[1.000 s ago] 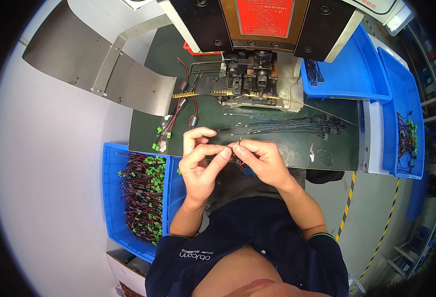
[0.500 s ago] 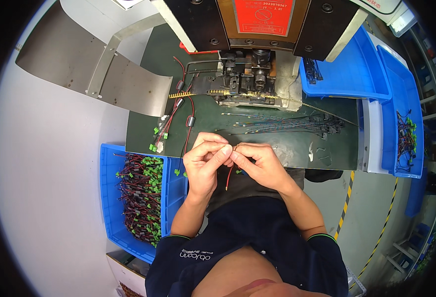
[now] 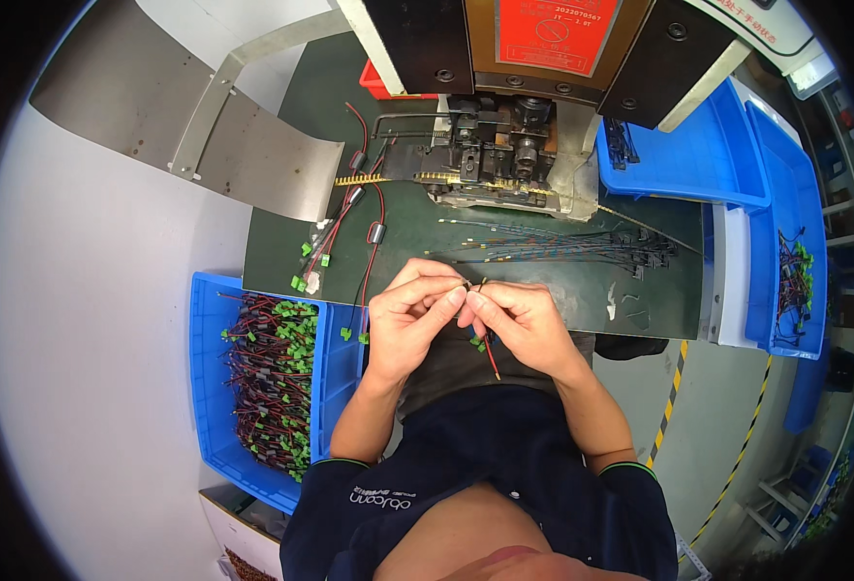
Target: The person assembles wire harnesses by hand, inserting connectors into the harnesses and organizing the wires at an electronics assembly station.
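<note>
Head view, hands: You bend to close work at the clock's centre, twelve toward the press, your left hand [image 3: 413, 318] and right hand [image 3: 527, 320] nearly meeting, each pinching thin wire between thumb and forefinger; the exact ends are too small to tell.
Lead in hand: The red wire [image 3: 492, 358] dangles at five o'clock below your right fingers, beside a green connector [image 3: 479, 342].
Table: Black leads [image 3: 601, 248] fan out at two o'clock; red-and-black leads with grey sleeves [image 3: 377, 233] lie at ten, some trailing over the near edge by your left wrist.
Press: The dark tooling [image 3: 495, 155] stands at twelve, a yellow strip [image 3: 359, 180] running in from eleven.
Bins: A blue bin [image 3: 210, 382] heaped with green-ended leads sits at eight.
Risk: A fingertip slip could drop the lead into your lap, since you hold it beyond the table edge; your left forearm could snag the trailing leads and drag them off.
</note>
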`<state>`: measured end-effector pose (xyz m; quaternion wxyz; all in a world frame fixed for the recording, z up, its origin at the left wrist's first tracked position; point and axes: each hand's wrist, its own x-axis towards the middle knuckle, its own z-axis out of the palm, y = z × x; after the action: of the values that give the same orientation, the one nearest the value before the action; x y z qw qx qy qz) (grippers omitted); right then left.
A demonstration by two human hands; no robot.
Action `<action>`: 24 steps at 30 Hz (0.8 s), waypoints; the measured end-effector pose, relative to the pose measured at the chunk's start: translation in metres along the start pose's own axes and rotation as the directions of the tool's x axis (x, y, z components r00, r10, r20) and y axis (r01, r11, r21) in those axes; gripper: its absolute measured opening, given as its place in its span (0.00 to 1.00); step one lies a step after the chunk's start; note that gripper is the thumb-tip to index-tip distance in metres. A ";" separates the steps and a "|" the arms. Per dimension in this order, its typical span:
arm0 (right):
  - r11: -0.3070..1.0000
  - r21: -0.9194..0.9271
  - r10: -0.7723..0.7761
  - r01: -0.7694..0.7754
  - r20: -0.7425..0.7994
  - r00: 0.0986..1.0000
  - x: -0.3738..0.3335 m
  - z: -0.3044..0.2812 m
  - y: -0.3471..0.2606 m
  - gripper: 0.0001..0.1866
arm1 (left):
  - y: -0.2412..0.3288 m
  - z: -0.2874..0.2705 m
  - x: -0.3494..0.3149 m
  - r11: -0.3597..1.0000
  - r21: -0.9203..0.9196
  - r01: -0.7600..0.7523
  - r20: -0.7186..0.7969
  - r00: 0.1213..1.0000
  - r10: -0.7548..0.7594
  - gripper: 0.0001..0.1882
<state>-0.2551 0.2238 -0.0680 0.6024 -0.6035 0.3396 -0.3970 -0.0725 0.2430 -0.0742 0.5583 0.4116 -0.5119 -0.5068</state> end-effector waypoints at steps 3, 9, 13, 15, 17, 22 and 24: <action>0.999 -0.033 0.029 -0.029 -0.006 1.000 -0.001 0.000 -0.002 0.12 | -0.002 0.000 0.000 1.000 0.005 -0.019 -0.004 1.000 0.019 0.08; 0.995 -0.088 -0.047 0.042 -0.059 0.997 -0.002 0.003 -0.002 0.11 | -0.003 -0.001 0.000 1.000 -0.019 -0.020 0.014 1.000 0.020 0.08; 0.990 -0.129 -0.064 0.055 -0.064 0.996 -0.004 0.004 -0.001 0.11 | -0.005 0.000 -0.001 0.999 -0.034 -0.021 -0.002 1.000 0.021 0.08; 0.989 -0.134 -0.064 0.055 -0.066 0.996 -0.004 0.003 -0.001 0.10 | -0.005 0.001 -0.001 0.999 -0.032 -0.021 -0.002 1.000 0.021 0.08; 0.986 -0.159 -0.065 0.055 -0.058 0.996 -0.005 0.002 -0.002 0.09 | -0.004 0.003 -0.001 0.996 -0.087 0.002 -0.007 1.000 -0.002 0.08; 0.963 -0.231 -0.156 0.139 -0.058 0.986 -0.006 0.004 0.005 0.07 | -0.014 0.007 0.001 0.959 -0.275 0.060 0.041 0.998 -0.050 0.08; 0.945 -0.264 -0.219 0.195 -0.066 0.973 -0.007 0.005 0.008 0.07 | -0.016 0.008 0.001 0.951 -0.290 0.105 0.070 0.994 -0.089 0.09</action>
<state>-0.2531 0.2320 -0.0759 0.4576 -0.6891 0.3507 -0.4391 -0.0831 0.2405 -0.0883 0.5732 0.3345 -0.4256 -0.6152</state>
